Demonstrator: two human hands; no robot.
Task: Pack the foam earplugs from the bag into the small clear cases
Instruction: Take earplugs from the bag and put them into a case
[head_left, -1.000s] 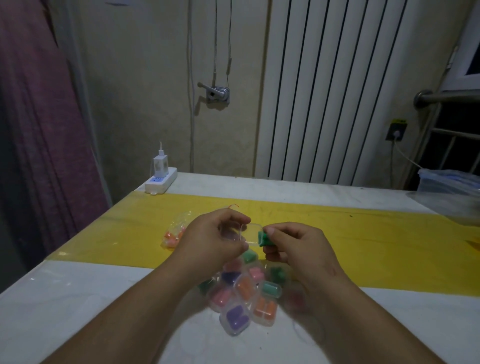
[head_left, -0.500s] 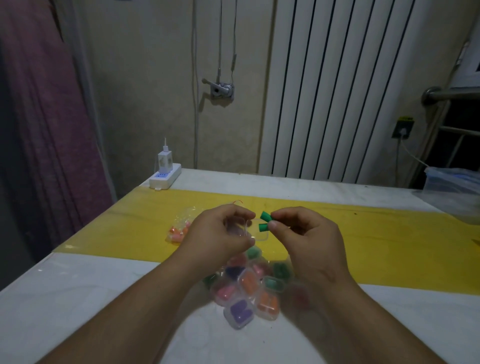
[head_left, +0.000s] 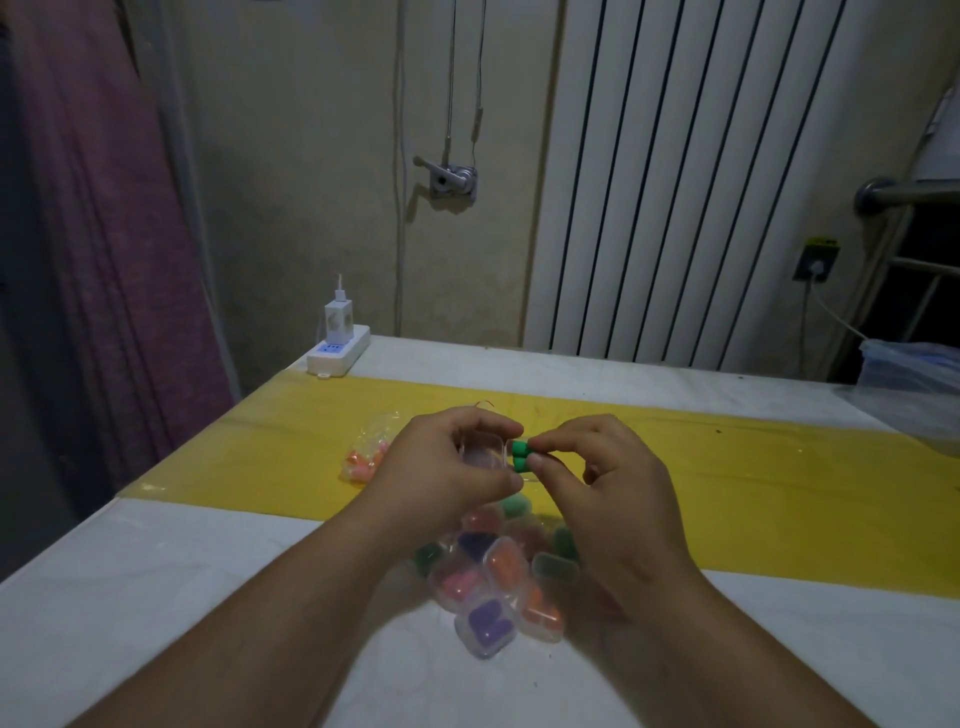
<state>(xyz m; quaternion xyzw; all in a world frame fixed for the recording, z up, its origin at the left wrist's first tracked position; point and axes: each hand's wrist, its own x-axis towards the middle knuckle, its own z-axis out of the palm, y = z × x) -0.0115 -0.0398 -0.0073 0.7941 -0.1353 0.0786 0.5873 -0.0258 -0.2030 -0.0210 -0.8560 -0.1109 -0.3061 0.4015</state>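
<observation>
Lying crosswise, 2 green earplugs (head_left: 521, 455)

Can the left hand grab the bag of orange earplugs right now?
Probably not yet. The left hand is already holding the open clear case. The bag lies just left of it on the yellow mat with nothing between, so it looks easy once the case is put down.

A: Where's free room?
B: Yellow strip (head_left: 753, 467) to the right is bare, white table (head_left: 156, 597) near left too.
A: Blocked?
B: Pile of filled cases (head_left: 493, 582) sits btwn the wrists, under both hands. Earplug bag (head_left: 366, 457) just left of left hand (head_left: 447, 467). Power strip (head_left: 337, 353) at far-left corner, plastic bin (head_left: 909, 374) at far right edge.
</observation>
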